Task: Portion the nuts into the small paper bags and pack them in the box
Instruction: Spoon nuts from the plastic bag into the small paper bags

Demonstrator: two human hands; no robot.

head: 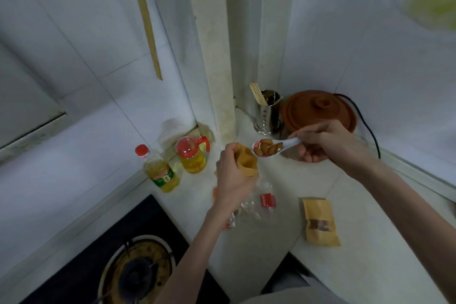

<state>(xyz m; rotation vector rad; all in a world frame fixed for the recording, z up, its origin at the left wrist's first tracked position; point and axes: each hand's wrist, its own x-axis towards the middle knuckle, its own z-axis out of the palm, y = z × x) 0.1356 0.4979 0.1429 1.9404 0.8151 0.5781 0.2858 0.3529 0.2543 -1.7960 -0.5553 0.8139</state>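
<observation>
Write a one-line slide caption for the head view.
Right hand brings a white spoon of nuts to the paper bag held by the left hand.

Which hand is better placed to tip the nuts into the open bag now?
The right hand. It holds the spoon of nuts beside the mouth of the bag, which the left hand grips upright.

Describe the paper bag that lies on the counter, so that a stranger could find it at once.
Start at the clay pot in the corner and come toward the camera along the white counter. The flat brown paper bag lies alone there. Unlike the bag in the left hand, it shows a small window.
</observation>
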